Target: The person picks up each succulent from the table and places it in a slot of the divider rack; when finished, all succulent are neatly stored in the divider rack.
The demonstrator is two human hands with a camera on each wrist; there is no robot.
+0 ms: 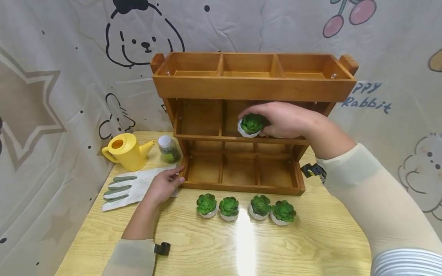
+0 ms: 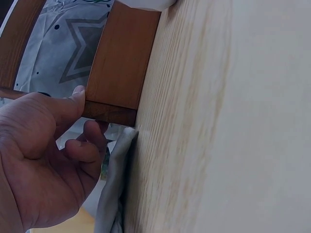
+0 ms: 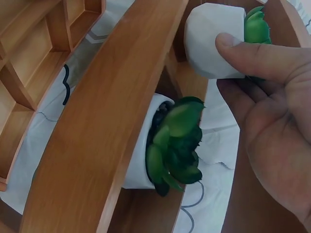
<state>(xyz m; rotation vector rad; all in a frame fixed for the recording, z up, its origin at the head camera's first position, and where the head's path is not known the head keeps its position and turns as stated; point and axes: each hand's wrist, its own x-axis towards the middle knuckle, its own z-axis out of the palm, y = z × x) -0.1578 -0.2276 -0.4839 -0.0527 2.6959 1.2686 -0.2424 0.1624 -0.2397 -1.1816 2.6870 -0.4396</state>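
Note:
My right hand [image 1: 288,119] holds a small succulent [image 1: 253,123] in a white faceted pot at the middle tier of the brown wooden shelf [image 1: 255,89]. In the right wrist view, the thumb presses the side of that white pot [image 3: 206,41]. Another potted succulent [image 3: 177,145] sits inside a shelf compartment there; the head view does not show it, with the right hand in that area. My left hand [image 1: 165,187] grips the left front corner of the lowest tier; the left wrist view shows its thumb against the wooden end [image 2: 114,73].
Several potted succulents [image 1: 259,206] stand in a row before the shelf. Left of it are a yellow watering can [image 1: 129,151], a white-capped jar [image 1: 169,149] and a grey-and-white glove [image 1: 129,189] beside the left hand. A patterned cloth [image 1: 241,27] hangs behind.

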